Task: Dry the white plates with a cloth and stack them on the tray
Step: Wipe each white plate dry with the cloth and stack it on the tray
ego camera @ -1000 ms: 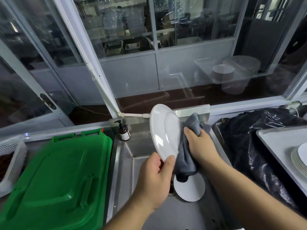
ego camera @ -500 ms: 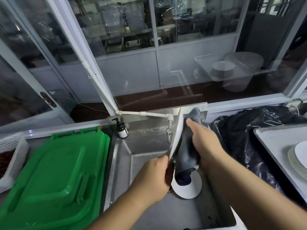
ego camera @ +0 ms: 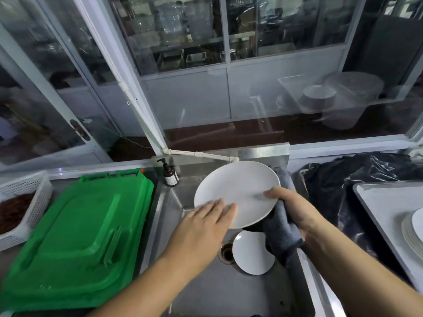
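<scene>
A white plate (ego camera: 238,191) is held nearly flat above the steel sink (ego camera: 206,291). My right hand (ego camera: 295,209) grips its right edge, thumb on top, with the grey cloth (ego camera: 282,234) bunched under the plate and hanging down. My left hand (ego camera: 206,223) lies flat with straight fingers on the plate's near-left face. Another white plate (ego camera: 253,252) lies in the sink by the drain. On the right, a stack of white plates (ego camera: 414,229) sits on the grey tray (ego camera: 384,202).
A green plastic lid (ego camera: 75,236) covers the counter left of the sink, with a white basket (ego camera: 25,197) beyond it. A brown pump bottle (ego camera: 169,175) stands at the sink's back corner. A black plastic bag (ego camera: 343,191) lies between sink and tray.
The plate has turned from edge-on and upright to nearly flat, face up. My left hand let go of its lower rim and now lies flat on its face.
</scene>
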`<state>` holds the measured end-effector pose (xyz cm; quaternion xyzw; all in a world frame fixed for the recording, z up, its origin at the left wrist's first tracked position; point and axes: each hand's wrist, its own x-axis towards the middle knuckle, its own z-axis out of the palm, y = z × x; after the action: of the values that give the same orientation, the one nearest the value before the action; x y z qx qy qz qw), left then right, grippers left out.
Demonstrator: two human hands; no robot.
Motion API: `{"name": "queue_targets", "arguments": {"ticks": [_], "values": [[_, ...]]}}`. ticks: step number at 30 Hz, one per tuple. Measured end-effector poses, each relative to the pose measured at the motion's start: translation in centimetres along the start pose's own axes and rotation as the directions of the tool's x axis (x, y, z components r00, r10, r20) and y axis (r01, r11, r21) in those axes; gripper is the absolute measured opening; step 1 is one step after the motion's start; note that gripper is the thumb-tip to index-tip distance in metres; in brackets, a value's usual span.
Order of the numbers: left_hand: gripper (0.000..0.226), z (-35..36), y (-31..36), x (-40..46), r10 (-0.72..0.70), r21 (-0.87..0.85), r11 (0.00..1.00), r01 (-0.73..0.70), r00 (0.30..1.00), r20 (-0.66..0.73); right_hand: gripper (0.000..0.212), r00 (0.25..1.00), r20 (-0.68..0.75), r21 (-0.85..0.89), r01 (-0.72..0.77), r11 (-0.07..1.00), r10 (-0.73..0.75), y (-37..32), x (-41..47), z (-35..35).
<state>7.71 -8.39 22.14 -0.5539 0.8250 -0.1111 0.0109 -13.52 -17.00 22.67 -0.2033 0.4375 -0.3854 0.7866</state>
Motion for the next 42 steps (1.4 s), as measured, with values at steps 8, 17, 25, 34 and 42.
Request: {"name": "queue_targets", "arguments": {"ticks": [8,17,25,34,42], "values": [[0.065,1.2,-0.6,-1.6,-0.071,-0.254,0.965,0.073,0.997,0.014,0.059,0.999,-0.025,-0.062,-0.023,0.998,0.022,2.4,0.6,-2.0],[0.044,3.2,-4.1,-0.8,-0.629,-0.889,-0.247,0.384,0.635,0.449,0.064,0.994,-0.055,0.002,0.095,0.995,-0.095,4.9,-1.9,-1.6],[0.021,3.8,-4.3,-1.5,-0.326,-0.751,-0.564,0.342,0.744,0.584,0.064,0.920,-0.312,0.113,0.282,0.953,-0.236,10.2,-6.0,-1.0],[0.030,3.3,1.3,-2.4,0.000,-0.776,-0.443,0.449,0.865,0.501,0.020,0.657,-0.700,0.044,0.431,0.901,-0.280,15.4,-14.6,-6.1],[0.028,1.3,12.4,-1.8,0.202,-0.764,-0.379,0.522,0.852,0.482,0.013,0.579,-0.747,-0.089,0.401,0.912,-0.328,17.6,-24.9,-15.8]]}}
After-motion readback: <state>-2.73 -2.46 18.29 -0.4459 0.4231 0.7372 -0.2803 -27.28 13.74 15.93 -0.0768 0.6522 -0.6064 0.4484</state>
